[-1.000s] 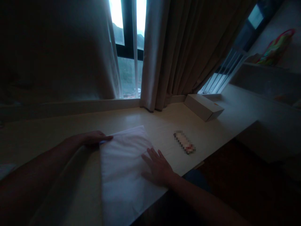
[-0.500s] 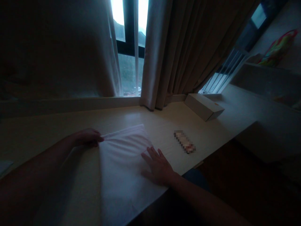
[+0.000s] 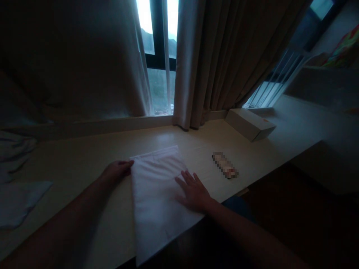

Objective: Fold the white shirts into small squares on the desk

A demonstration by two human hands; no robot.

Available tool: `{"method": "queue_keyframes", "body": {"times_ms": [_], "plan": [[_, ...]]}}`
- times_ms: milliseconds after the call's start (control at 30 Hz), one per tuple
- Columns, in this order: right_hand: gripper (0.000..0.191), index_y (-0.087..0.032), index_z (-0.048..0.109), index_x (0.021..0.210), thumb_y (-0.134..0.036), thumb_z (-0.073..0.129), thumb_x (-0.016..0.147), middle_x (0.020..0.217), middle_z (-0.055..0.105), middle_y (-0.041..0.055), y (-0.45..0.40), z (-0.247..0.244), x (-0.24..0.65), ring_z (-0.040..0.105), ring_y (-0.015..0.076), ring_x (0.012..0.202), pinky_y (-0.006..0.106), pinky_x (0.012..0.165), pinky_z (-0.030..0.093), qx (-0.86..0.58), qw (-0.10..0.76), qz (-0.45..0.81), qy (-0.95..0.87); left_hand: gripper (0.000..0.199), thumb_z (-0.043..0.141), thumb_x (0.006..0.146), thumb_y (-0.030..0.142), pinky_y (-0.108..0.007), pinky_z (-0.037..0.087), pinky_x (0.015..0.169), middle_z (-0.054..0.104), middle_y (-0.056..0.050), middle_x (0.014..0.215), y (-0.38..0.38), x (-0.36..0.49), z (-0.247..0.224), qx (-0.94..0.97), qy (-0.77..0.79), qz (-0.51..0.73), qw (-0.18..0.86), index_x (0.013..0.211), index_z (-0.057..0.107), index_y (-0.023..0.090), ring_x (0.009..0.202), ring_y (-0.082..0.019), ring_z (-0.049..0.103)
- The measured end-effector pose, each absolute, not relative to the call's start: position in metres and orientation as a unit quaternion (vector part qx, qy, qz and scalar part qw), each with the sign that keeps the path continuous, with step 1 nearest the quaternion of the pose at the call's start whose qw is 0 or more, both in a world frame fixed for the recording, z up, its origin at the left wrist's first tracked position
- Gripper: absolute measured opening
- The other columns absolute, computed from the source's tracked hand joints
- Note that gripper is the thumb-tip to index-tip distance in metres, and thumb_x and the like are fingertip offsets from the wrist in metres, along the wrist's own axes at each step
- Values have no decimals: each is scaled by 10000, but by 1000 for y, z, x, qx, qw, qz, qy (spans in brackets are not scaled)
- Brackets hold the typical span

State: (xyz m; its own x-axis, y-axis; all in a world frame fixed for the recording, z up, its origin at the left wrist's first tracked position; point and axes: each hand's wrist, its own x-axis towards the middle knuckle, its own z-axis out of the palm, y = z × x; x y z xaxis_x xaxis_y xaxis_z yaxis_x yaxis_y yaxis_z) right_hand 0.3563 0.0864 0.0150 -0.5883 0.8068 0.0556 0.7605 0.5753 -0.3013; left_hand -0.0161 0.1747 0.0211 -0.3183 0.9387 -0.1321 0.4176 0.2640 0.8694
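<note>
The white cloth (image 3: 157,203) lies flat on the counter (image 3: 92,149), to the left and near side of the box (image 3: 249,125). I can see the left hand (image 3: 117,171) pinching its far corner away from the box — fingers drawn in — while the right hand (image 3: 195,192) rests palm down toward the box side, fingers loosely spread.

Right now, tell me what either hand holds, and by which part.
The left hand pinches the cloth at its far left corner; the right hand lies open on it.
</note>
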Motion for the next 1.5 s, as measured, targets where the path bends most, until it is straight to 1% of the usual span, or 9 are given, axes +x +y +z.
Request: {"method": "queue_keyframes", "body": {"times_ms": [167,300,533,667,767,833,1000,1333,1500], "plan": [[741,-292,204,1522,-669,381,909,1606,96,51,83,16,359,48,285,1471,529,1170,39,-435,105,129,-885,741,665,745,501,-413,523,907,603,-146,1235,114,27,3,521,710,439,177,1354,409,165,1081,-234,621],[738,-289,213,1521,-666,384,909,1606,95,55,82,16,359,45,280,1471,536,1166,37,-433,110,135,-884,443,553,859,402,-537,300,1139,372,-72,1518,65,59,-5,715,612,338,8,1281,547,269,1432,-283,273],[724,-193,301,1492,-608,434,913,1580,197,127,66,18,365,80,284,1468,549,1164,35,-435,136,121,-882,414,456,922,310,-510,337,1134,431,-43,1493,-16,66,-7,827,522,196,-72,1329,528,282,1407,-245,336],[733,-152,286,1498,-604,391,930,1560,243,157,27,12,392,123,278,1462,531,1175,59,-391,124,126,-903,676,515,877,467,-475,366,1122,294,-75,1561,-70,64,0,868,478,119,-65,1483,312,246,1429,-268,284],[971,-120,170,1529,-635,574,812,1579,141,183,0,2,415,59,315,1464,536,1173,109,-344,97,103,-928,900,586,786,567,-513,345,1124,190,-120,1589,-93,63,0,880,465,85,-55,1516,216,192,1447,-330,211],[969,-116,158,1531,-505,656,796,1574,159,186,-8,-7,424,81,327,1460,541,1167,153,-333,89,66,-936,832,576,820,419,-521,320,1136,215,-113,1585,-94,63,-3,878,467,83,-68,1523,186,201,1445,-317,225],[555,-139,439,1415,-71,511,869,1430,481,142,1,-24,425,410,260,1347,435,1107,358,-339,146,-22,-929,759,430,815,75,-419,408,1086,477,-73,1453,-78,67,-15,863,472,132,-123,1516,208,265,1340,-232,427],[321,-212,637,1194,-152,555,889,1282,612,113,-13,-13,432,545,247,1184,416,1027,422,-303,187,50,-933,607,458,887,175,-325,503,992,574,-16,1367,-94,56,-13,872,443,150,-146,1453,356,370,1225,-205,557],[608,-195,479,1392,-188,593,795,1484,404,149,-12,-3,434,407,288,1326,466,1073,354,-324,175,101,-924,554,504,880,233,-342,533,959,608,-24,1324,-92,53,-14,871,446,173,-111,1407,431,387,1200,-209,582]]}}
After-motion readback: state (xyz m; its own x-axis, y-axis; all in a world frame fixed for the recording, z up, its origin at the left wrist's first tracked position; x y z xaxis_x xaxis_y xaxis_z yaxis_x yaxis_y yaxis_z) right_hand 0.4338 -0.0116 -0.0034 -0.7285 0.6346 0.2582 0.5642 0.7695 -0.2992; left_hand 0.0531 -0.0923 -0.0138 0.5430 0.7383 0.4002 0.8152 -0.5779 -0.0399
